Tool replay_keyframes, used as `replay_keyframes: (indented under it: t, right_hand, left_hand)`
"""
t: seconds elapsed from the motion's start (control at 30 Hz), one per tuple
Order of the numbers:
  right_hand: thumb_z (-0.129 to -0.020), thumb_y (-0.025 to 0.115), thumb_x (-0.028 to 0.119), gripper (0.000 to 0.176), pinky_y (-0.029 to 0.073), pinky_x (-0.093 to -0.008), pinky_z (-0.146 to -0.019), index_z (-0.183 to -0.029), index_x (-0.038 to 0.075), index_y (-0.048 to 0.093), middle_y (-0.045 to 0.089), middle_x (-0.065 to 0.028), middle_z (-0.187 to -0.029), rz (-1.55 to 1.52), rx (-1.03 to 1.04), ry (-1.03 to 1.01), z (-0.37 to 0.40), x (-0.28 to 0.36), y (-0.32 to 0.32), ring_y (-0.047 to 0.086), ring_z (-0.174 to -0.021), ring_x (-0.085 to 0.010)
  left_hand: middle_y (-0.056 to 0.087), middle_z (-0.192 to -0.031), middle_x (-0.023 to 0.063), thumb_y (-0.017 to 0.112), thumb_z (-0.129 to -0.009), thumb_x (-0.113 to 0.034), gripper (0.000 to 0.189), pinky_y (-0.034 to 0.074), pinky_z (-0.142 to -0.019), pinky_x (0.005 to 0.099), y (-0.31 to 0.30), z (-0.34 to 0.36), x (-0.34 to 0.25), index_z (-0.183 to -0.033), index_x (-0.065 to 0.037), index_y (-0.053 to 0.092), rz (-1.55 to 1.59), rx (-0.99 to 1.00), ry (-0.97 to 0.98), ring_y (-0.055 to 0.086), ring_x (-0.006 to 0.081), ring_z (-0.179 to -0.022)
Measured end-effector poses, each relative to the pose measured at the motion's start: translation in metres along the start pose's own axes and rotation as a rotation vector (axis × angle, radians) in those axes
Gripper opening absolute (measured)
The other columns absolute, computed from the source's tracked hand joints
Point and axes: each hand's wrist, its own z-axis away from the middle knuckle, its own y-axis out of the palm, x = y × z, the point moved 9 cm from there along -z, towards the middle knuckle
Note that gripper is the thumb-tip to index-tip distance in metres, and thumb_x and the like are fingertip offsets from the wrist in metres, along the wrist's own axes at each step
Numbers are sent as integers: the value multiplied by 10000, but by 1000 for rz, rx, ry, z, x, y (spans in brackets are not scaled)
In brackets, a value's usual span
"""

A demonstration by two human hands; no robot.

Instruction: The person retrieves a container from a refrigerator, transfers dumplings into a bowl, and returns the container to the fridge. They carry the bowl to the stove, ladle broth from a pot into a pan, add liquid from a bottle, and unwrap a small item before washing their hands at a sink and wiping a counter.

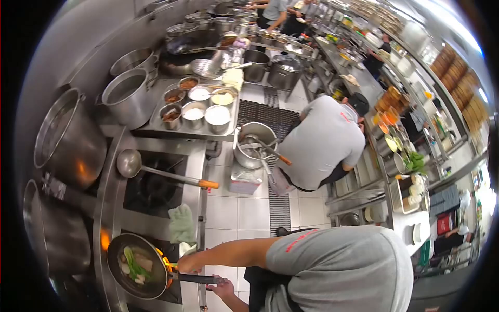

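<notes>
Clock faces are as seen in the view. Pan (pixel 117 281) sits on the stove (pixel 113 195) at 7:30 of the frame, level, over the near burner, orange flame (pixel 167 261) along its 3 o'clock rim. In it: clear liquid, leafy greens (pixel 137 271) in the middle, a pinkish-brown block (pixel 144 262) just at their 2 o'clock, a few pale pieces around. Black handle (pixel 195 278) leaves the pan between 3 and 4. Left hand (pixel 224 288) is closed around the handle's outer end. Right hand (pixel 190 262) is at 3 o'clock from the pan, close to the rim, just above the handle in the view; fingers curled, can't tell if it grips anything. Green cloth (pixel 181 223) lies on the stove edge at 1:30 from the pan. Ladle (pixel 129 163) lies across the far burner at 12, its wooden grip (pixel 208 184) pointing to 3–4. Past that, tray (pixel 148 124) with metal containers of white, yellow and brown contents, between 12 and 1. Large metal pots (pixel 67 138) stand at 11. At 1:30, a pot (pixel 248 161) with utensils in it; right beside it, at 2, a co-worker (pixel 322 143) in a grey shirt, bent over.
</notes>
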Motion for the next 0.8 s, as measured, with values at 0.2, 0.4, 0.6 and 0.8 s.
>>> replay_keyframes:
  t: [0.2, 0.4, 0.6, 0.8]
  right_hand:
    - [-778, 583, 316, 332, 521, -422, -580, -893, 4, 584, 611, -129, -749, -74, 50, 40, 3, -1, 5, 626, -692, -297]
    - [-781, 579, 330, 364, 533, -407, -556, -955, 11, 573, 613, -131, -742, 92, 1, -78, 0, -19, -1, 634, -669, -294]
    - [-755, 637, 306, 506, 428, -342, -358, -1193, 110, 478, 519, -70, -602, 182, 54, -161, 143, -80, -54, 519, -450, -193]
    - [-776, 626, 347, 530, 451, -323, -458, -1228, 116, 477, 567, -75, -663, 8, -434, -18, 326, -189, -155, 528, -488, -171]
  left_hand:
    - [584, -1075, 21, 384, -797, -717, 734, 448, -638, 284, -41, 43, 30, -1319, -200, 387, -295, -265, -20, 520, 143, -673]
    - [539, -1161, 42, 355, -824, -708, 710, 387, -873, 395, -148, 21, -10, -1358, -241, 359, -507, -226, -97, 528, 224, -978]
    - [416, -1336, 77, 337, -863, -626, 641, 305, -944, 544, 13, 68, -13, -1194, -109, 521, -379, 242, 78, 363, 307, -1220]
    - [567, -885, 12, 477, -815, -650, 495, 427, -726, 369, 194, 114, 15, -969, -187, 553, -585, 134, 350, 528, 174, -795]
